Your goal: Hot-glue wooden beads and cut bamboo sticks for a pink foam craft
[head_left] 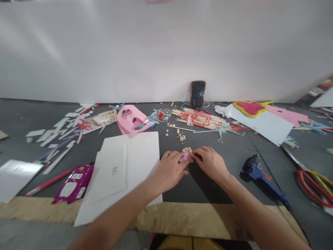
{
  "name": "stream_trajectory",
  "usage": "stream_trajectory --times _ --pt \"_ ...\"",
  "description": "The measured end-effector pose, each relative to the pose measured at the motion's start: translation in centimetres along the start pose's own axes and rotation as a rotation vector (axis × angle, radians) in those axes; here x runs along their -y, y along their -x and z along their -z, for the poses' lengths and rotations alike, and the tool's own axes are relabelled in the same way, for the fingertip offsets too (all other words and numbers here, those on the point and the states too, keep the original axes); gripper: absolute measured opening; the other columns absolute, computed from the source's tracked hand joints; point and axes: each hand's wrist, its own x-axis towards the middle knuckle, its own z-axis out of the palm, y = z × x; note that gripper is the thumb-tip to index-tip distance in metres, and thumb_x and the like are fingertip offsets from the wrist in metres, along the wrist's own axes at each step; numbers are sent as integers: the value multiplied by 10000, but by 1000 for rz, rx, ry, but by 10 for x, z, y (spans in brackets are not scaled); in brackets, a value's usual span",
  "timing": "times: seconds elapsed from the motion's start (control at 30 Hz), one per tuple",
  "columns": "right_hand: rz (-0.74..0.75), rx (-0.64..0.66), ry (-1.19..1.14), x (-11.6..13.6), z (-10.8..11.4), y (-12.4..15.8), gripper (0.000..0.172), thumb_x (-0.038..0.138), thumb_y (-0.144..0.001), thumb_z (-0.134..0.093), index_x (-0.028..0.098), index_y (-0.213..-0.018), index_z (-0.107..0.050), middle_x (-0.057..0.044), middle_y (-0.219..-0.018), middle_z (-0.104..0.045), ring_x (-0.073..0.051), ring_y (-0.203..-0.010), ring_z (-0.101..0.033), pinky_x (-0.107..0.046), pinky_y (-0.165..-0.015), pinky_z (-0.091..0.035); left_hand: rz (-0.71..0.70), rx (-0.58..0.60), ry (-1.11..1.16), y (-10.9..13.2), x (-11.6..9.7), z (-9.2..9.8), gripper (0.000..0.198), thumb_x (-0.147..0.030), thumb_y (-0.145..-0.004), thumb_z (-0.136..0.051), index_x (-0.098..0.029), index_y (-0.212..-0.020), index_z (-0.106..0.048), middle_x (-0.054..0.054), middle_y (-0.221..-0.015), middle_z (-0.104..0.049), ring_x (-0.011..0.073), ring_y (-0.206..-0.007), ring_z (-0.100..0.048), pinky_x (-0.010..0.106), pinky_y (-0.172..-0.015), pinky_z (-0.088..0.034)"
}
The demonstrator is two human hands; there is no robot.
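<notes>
Between my hands lies a small pink piece (185, 157) with small beige bead-like bits (187, 150) along its far edge. My left hand (171, 169) is closed on the pink piece, thumb and fingers at its left side. At the right end of the bits, my right hand (210, 160) has its fingertips pinched together; whatever they hold is too small to make out. More beige bits (181, 137) are scattered just beyond, near a thin wooden stick (181, 128).
White sheets (140, 156) lie left of my hands, beside a purple packet (75, 183). To the right are a blue glue gun (262, 178) and red-handled scissors (309, 184). Behind stand a pink mask (132, 119), bundled sticks (199, 118) and a phone (197, 94) against the wall.
</notes>
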Motion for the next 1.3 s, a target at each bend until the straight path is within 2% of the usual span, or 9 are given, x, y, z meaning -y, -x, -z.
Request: stream_trajectory --times 0.2,0.33,0.43,0.6,0.83,1.1,1.3 --pt "11 -5 -45 -3 0 -2 123 267 -864 -558 224 -878 -672 -46 -867 -668 -192 -834 -602 -302 -768 -461 3 26 -20 2 0 -2 394 -387 -868 -556 -227 -1228 -539 96 -1252 -552 277 -1125 -482 437 -927 -374" --pt "32 -44 -76 -6 0 -9 207 302 -861 -562 198 -1017 -648 -74 -987 -653 -210 -918 -588 -334 -834 -457 3 37 -17 4 -1 -1 398 -376 -864 -567 -226 -1230 -529 105 -1267 -545 278 -1162 -468 443 -939 -359" --pt "78 -63 -88 -1 -2 -18 254 325 -851 -577 188 -1051 -652 -92 -1049 -635 -235 -967 -556 -374 -895 -433 12 36 -17 4 -2 -1 366 -371 -861 -572 -220 -1194 -546 100 -1253 -554 275 -1164 -470 448 -954 -347" --pt "142 -64 -111 8 -9 -28 224 270 -838 -579 228 -1035 -678 -91 -1106 -617 -252 -1003 -522 -394 -857 -451 21 24 -31 5 -3 -1 348 -375 -863 -566 -214 -1171 -551 104 -1243 -551 276 -1149 -478 456 -962 -344" --pt "172 -56 -118 6 -13 -32 160 210 -839 -569 231 -905 -714 -79 -1098 -616 -239 -995 -512 -391 -870 -441 37 -6 -33 7 -5 0 323 -362 -850 -583 -199 -1129 -569 113 -1136 -568 273 -1077 -500 436 -916 -384" --pt "177 -55 -123 7 -17 -34 147 246 -852 -571 247 -894 -713 -71 -1094 -616 -237 -1008 -509 -387 -858 -443 37 -9 -27 7 -4 -2 334 -366 -857 -569 -198 -1146 -565 108 -1156 -559 275 -1085 -499 449 -963 -363" --pt "164 -90 -123 4 -13 -36 220 257 -824 -596 211 -1019 -685 -93 -1100 -621 -254 -1016 -513 -401 -862 -451 28 12 -12 6 -3 -3 367 -363 -859 -567 -206 -1190 -548 116 -1173 -559 282 -1138 -478 472 -982 -349"
